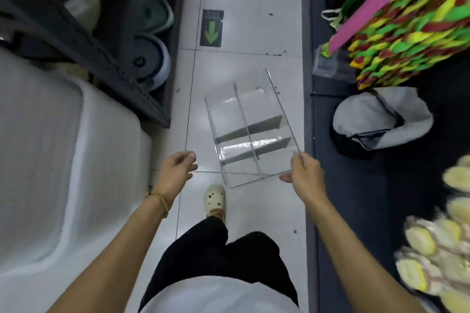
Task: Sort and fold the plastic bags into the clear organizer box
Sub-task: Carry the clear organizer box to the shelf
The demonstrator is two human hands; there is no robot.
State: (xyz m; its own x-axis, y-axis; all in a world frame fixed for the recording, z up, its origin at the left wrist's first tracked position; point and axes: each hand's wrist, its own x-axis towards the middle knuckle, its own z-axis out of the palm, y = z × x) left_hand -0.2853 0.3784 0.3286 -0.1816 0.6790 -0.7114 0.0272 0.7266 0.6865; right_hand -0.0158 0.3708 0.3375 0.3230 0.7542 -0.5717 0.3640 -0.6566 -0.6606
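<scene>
While I look down the aisle, my right hand point(304, 173) pinches the near right corner of the clear organizer box point(250, 127), holding it tilted above the white tiled floor point(244, 20), its dividers showing. My left hand point(178, 170) hangs free just left of the box, fingers loosely curled, holding nothing. A cream clog point(215, 198) steps between my hands. A grey bag point(379, 119) lies right of my right hand.

Clear organizer box point(244, 119); green arrow point(212, 33); cream shoe point(215, 198); black trousers point(221, 251).
</scene>
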